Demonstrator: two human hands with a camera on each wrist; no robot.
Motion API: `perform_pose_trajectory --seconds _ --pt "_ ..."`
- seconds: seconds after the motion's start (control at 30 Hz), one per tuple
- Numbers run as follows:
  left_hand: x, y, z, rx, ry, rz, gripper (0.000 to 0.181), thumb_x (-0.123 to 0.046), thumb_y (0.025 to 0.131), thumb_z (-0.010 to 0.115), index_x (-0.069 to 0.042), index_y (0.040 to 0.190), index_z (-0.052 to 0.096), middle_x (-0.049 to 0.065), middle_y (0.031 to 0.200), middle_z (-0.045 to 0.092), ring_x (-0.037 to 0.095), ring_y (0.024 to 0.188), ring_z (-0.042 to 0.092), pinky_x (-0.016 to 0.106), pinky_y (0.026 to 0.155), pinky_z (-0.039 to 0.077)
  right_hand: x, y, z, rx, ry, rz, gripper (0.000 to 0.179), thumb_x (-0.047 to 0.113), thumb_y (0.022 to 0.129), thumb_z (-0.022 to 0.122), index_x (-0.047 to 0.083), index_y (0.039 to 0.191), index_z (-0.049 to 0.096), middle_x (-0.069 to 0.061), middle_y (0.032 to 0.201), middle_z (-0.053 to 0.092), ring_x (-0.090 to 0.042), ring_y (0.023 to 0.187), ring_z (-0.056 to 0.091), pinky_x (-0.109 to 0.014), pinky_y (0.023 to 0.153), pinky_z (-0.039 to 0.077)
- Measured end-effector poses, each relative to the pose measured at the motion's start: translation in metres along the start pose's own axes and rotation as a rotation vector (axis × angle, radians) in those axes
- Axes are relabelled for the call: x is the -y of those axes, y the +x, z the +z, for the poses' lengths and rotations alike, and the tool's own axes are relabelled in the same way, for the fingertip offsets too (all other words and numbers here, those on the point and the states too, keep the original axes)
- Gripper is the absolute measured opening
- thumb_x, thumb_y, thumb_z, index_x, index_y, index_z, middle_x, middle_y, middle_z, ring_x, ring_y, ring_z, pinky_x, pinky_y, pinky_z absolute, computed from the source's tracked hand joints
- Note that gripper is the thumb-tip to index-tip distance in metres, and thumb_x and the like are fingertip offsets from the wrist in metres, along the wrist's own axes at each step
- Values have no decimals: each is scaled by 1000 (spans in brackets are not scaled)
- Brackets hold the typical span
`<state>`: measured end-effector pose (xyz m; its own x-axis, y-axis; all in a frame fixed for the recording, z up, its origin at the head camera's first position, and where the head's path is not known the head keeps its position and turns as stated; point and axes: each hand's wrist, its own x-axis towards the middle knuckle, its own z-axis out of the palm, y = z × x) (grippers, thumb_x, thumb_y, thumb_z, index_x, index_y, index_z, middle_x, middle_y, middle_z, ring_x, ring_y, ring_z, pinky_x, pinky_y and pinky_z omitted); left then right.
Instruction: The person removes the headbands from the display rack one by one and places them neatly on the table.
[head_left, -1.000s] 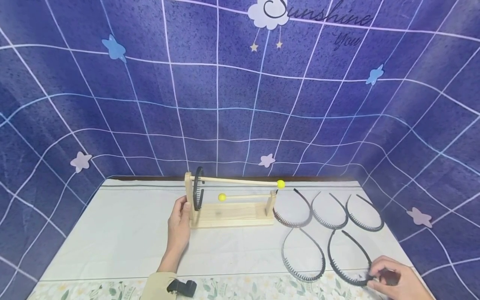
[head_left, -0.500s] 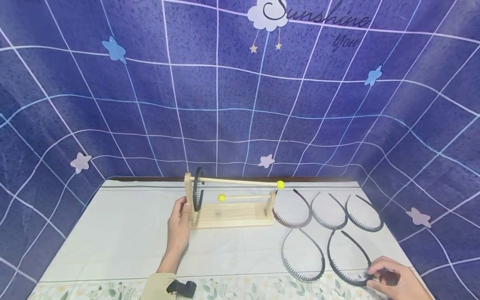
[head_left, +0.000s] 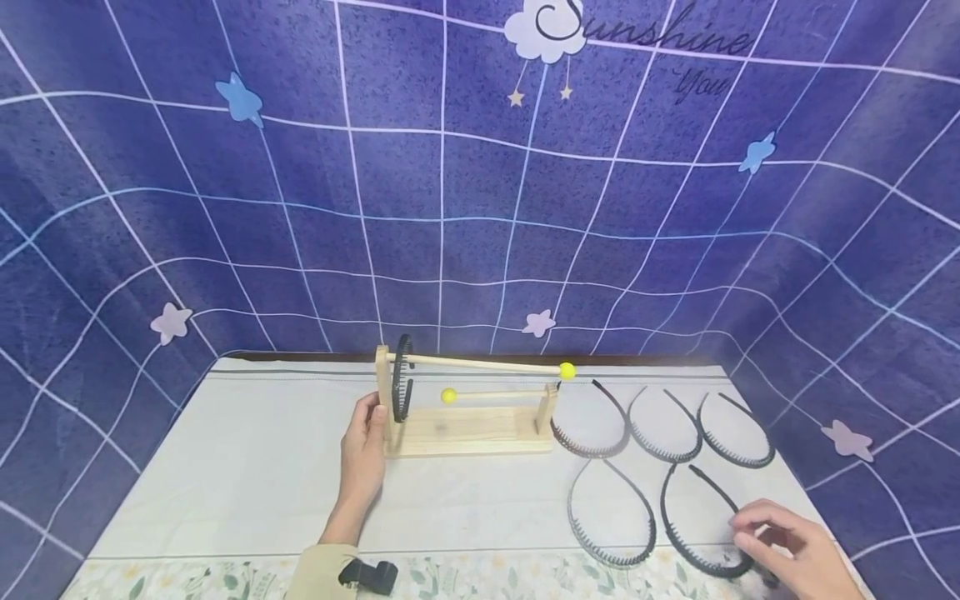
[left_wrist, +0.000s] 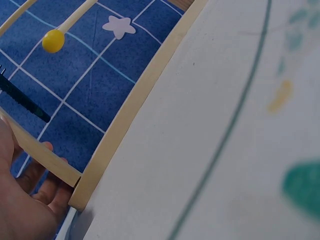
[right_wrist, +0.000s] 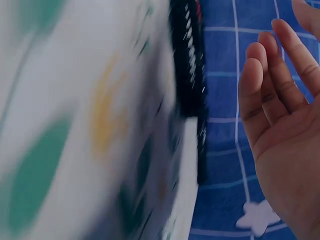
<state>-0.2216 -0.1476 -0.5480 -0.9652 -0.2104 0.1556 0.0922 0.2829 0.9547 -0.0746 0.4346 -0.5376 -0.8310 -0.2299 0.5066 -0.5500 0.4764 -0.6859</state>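
Note:
My left hand (head_left: 362, 462) grips the left upright of a wooden stand (head_left: 468, 432) with two pegs tipped by yellow balls. Fingers wrap behind the post (left_wrist: 47, 160) in the left wrist view. On the upper peg, close to that post, hangs a black toothed headband (head_left: 401, 392). At the front right, my right hand (head_left: 795, 546) hovers beside another black headband (head_left: 681, 553) lying on the table. Its fingers are loosely bent and hold nothing, as the right wrist view shows the bare palm (right_wrist: 295, 135).
Several more toothed headbands lie right of the stand: a brownish one (head_left: 592, 453), two behind on the right (head_left: 738, 461), and a greyish one (head_left: 609, 560) in front. A white cloth (head_left: 247, 467) with a floral front edge covers the table. Blue patterned fabric (head_left: 480, 183) rises behind.
My right hand has come up slightly from the edge of the front black headband, where its fingers were touching. The left hand keeps its grip on the stand. The head view has shifted a little.

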Motion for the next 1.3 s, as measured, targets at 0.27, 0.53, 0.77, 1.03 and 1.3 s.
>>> perform_pose_trajectory --seconds 0.27,0.53,0.77,1.03,1.3 --pt "1 1 -1 11 -4 -5 60 -51 120 39 -9 161 49 21 161 57 44 153 51 63 124 44 32 26 24 -95 90 93 32 -31 88 69 -6 107 75 -6 103 77 -7 94 71 -16 83 60" --pt "2 1 0 22 -1 -24 60 -52 120 38 -10 162 48 20 161 57 42 153 51 61 125 43 53 43 50 -274 171 228 25 -27 95 65 -9 111 74 2 97 77 -6 77 70 -20 63 58" --pt "-1 -1 0 14 -7 -3 58 -48 121 38 -8 161 49 22 159 58 45 151 53 64 124 44 75 65 72 -386 272 304 18 -22 101 64 -10 112 73 -1 89 74 -11 61 59 -28 53 49" --pt "-2 -1 1 -2 -5 8 55 -47 121 40 -10 159 52 21 157 61 44 149 55 65 122 45 101 83 98 -452 308 369 15 -16 103 65 -8 115 71 2 90 73 -9 62 57 -22 54 51" --pt "-3 -2 0 11 -2 -2 57 -47 121 39 -9 161 50 22 158 60 45 150 53 65 123 44 116 96 117 -411 370 331 20 -17 103 64 -3 115 73 3 93 74 -6 64 58 -21 53 52"
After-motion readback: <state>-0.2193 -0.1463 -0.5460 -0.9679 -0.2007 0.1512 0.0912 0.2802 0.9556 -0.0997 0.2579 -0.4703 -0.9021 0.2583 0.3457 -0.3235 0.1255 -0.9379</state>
